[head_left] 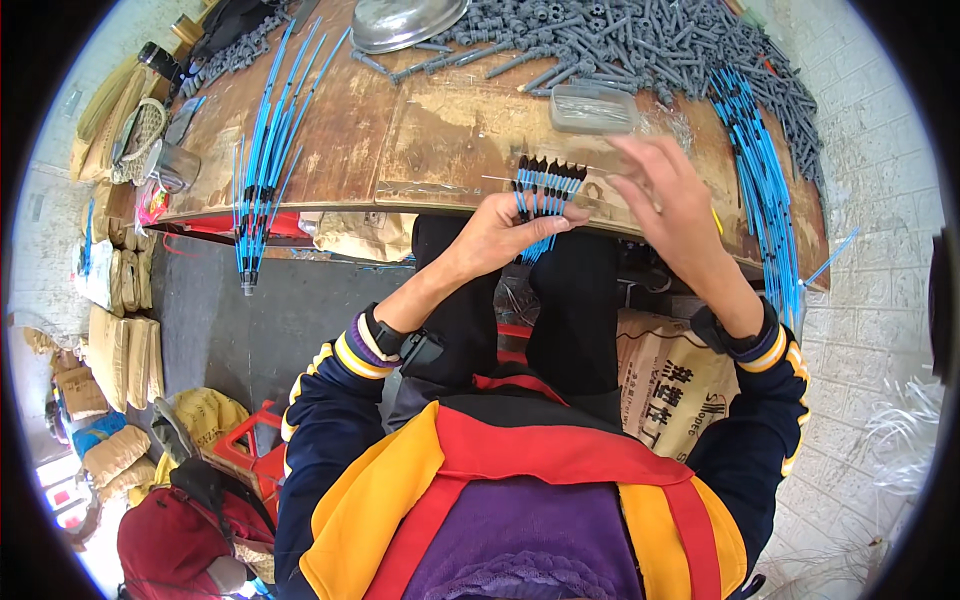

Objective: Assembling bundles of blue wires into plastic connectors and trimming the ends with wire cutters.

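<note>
My left hand (500,236) is closed round a row of thin blue rods (545,203) with black tips, held side by side at the table's front edge. A thin wire-like line sticks out on both sides of the row, just below the tips. To the right, my right hand (668,195) is raised near the row, its fingers apart and slightly blurred. Nothing shows between them. Beyond the hands, a clear plastic box (592,108) with thin, pale pins or wires in it lies on the worn wooden table (450,125).
A large heap of grey plastic anchors (630,40) covers the table's back right, beside a metal bowl (405,22). Bundles of blue rods hang over the edge at left (262,185) and right (765,190). A metal mug (172,166) stands at the left corner.
</note>
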Demonstrator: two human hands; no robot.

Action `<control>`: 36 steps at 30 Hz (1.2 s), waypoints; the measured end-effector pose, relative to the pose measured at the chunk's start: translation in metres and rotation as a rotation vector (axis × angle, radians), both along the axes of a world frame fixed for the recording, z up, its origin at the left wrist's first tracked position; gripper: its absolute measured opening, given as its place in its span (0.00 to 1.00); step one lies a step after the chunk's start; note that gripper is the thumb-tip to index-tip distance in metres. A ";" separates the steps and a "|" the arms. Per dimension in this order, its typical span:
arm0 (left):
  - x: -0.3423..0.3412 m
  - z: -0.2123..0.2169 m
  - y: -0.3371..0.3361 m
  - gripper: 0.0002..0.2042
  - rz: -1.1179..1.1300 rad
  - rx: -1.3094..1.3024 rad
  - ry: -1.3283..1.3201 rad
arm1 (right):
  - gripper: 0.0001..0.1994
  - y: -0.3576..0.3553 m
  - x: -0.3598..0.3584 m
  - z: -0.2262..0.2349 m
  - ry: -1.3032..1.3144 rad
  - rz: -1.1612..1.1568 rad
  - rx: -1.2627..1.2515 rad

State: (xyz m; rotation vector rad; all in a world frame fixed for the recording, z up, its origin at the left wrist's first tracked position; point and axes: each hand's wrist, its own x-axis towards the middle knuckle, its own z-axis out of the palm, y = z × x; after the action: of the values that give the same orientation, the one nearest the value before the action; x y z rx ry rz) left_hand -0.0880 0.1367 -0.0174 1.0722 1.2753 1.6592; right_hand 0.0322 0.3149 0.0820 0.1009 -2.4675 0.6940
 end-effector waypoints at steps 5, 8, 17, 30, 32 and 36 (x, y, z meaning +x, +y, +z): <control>0.003 0.002 -0.002 0.12 -0.011 0.000 -0.017 | 0.09 0.005 0.003 -0.002 0.046 0.066 0.092; 0.005 0.007 -0.004 0.12 0.005 -0.012 0.003 | 0.08 -0.004 -0.003 0.001 0.086 0.043 0.031; 0.011 0.015 -0.009 0.12 0.040 0.030 0.046 | 0.09 -0.012 0.031 0.009 0.173 -0.008 0.135; 0.005 0.009 -0.006 0.12 0.020 0.027 0.058 | 0.11 0.000 0.018 0.014 0.194 0.020 0.274; 0.005 0.010 -0.006 0.12 0.023 0.028 0.051 | 0.12 0.000 0.014 0.018 0.242 0.045 0.358; 0.006 0.013 -0.005 0.12 0.027 0.047 0.032 | 0.12 0.000 0.016 0.026 0.225 0.055 0.428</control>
State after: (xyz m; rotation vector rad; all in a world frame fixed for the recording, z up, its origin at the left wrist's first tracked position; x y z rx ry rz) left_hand -0.0815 0.1319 -0.0042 1.1186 1.2823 1.7054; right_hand 0.0483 0.3144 0.1082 0.3886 -2.3608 0.1537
